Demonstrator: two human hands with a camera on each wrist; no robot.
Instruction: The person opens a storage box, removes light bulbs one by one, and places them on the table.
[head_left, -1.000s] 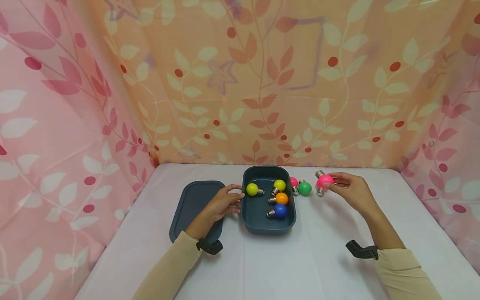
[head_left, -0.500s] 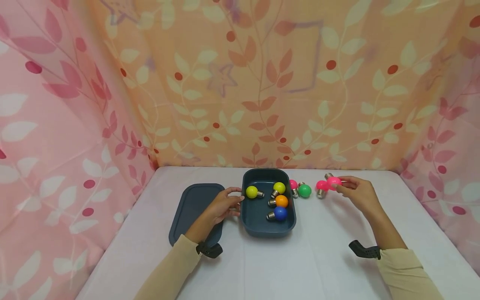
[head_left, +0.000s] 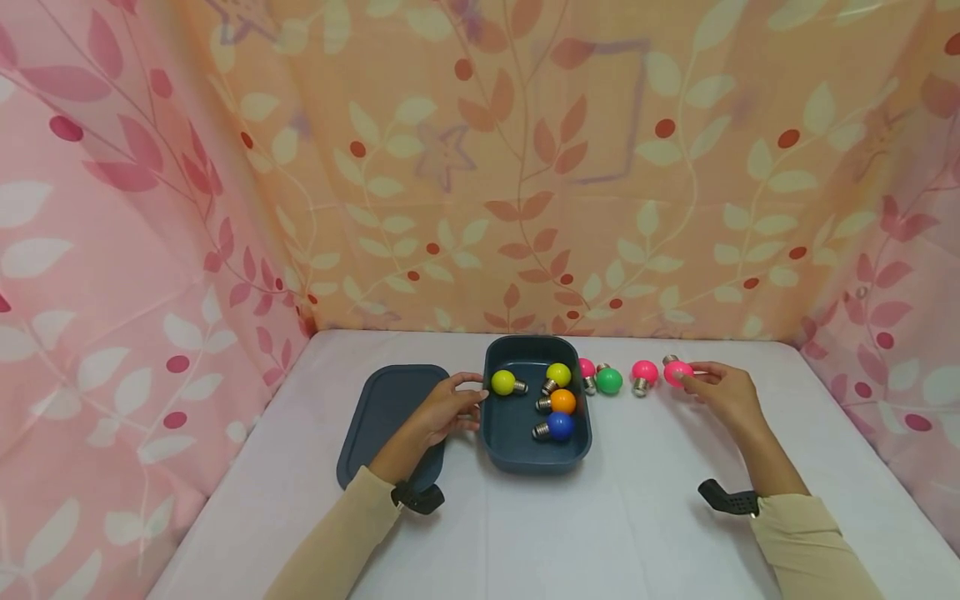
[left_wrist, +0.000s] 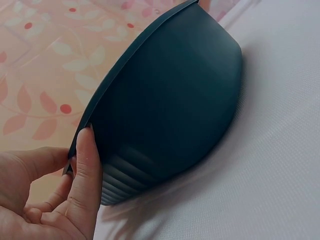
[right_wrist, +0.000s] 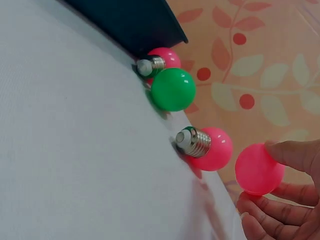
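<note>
My right hand (head_left: 723, 396) pinches a pink light bulb (head_left: 678, 373) by its round globe, with the metal screw base pointing up and away. Just left of it a second pink bulb (right_wrist: 217, 150) lies on the cloth. My left hand (head_left: 442, 410) holds the left rim of a dark blue box (head_left: 536, 467); in the left wrist view, thumb and fingers (left_wrist: 84, 165) meet at that rim. Inside the box lie two yellow bulbs (head_left: 503, 382), an orange bulb (head_left: 563, 402) and a blue bulb (head_left: 561, 426).
A green bulb (head_left: 609, 381) and another pink bulb (head_left: 587, 368) lie against the box's right side. To the left, partly under my left forearm, is a flat dark blue lid (head_left: 390, 417). White cloth (head_left: 630, 533) covers the table, and patterned curtains (head_left: 525, 167) stand around it.
My right hand has moved right and slightly down with its pink bulb, away from the other pink bulb it had overlapped. The left hand stays at the box's rim.
</note>
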